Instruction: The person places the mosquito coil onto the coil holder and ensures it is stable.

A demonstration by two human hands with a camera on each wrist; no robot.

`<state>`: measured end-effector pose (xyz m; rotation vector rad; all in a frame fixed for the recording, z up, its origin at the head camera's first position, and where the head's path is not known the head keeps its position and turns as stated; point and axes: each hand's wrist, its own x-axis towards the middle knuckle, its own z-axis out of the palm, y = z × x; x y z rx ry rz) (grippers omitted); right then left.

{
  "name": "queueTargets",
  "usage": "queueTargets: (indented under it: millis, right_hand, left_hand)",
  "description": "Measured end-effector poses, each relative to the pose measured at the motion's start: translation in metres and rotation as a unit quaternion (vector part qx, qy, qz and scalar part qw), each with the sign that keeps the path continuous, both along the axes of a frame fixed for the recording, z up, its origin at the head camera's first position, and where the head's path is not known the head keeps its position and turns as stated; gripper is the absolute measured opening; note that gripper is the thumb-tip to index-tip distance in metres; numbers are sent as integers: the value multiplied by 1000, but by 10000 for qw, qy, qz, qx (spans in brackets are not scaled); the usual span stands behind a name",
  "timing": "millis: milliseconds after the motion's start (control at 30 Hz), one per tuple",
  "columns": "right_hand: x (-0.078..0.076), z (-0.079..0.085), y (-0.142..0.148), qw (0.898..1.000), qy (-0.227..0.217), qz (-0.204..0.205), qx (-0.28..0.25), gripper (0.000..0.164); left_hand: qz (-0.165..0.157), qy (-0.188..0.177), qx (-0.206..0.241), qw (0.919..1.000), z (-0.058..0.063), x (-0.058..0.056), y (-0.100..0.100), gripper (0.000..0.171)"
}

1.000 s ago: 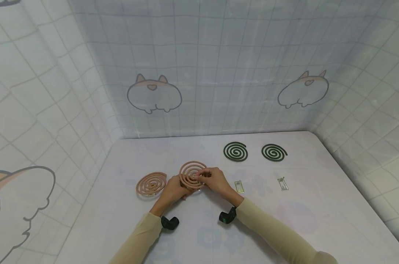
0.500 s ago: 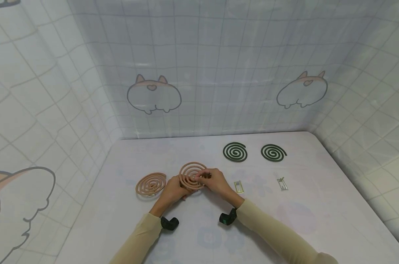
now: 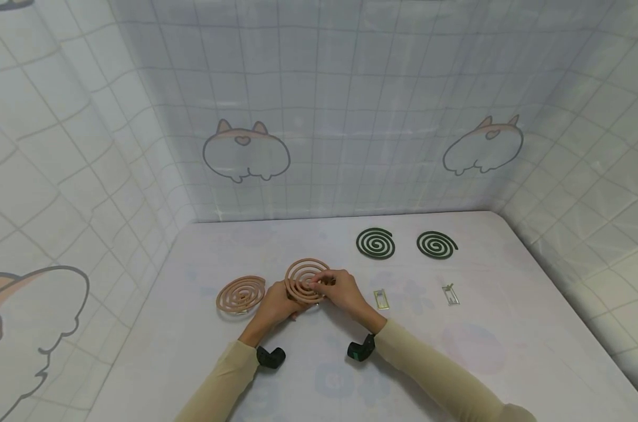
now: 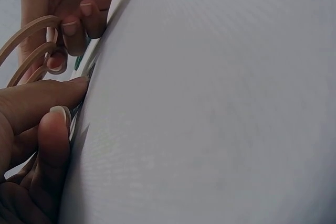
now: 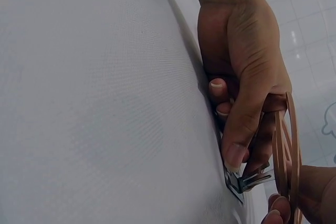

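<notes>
Between my hands, a brown mosquito coil [image 3: 296, 287] is held tilted above the table. My right hand [image 3: 344, 290] pinches it near its centre. My left hand [image 3: 277, 305] is below and to the left of this coil. In the right wrist view, the left thumb and a finger grip a small metal coil stand [image 5: 254, 181] low at the tabletop, beside the coil's rings. Whether coil and stand touch cannot be made out. Just left of the left hand, a second brown mosquito coil [image 3: 242, 295] sits slightly raised, with a bit of metal showing under its near edge.
Two green mosquito coils, one nearer the middle [image 3: 376, 243] and one farther right [image 3: 437, 244], lie flat at the back of the table [image 3: 324, 351]. In front of them lie a gold-coloured metal stand [image 3: 381, 299] and a silver one [image 3: 450, 295]. Patterned curtains [image 3: 319, 193] surround the table.
Very little differs. The right wrist and the held coil have shifted slightly left, and both hands keep their positions around the coil.
</notes>
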<state>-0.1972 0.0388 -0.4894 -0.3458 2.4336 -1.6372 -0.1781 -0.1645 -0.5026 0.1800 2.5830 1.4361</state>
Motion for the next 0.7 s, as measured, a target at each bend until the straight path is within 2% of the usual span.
queueTargets:
  millis: [433,700]
  right_hand:
    - [1,-1,1,9999,153,-17,-47,9]
    - [1,3,4,9975,-200,-64,-668,10]
  left_hand:
    - [9,11,-39,10000,2,1,0,22]
    - [4,-43,-34,10000,3,2,0,23]
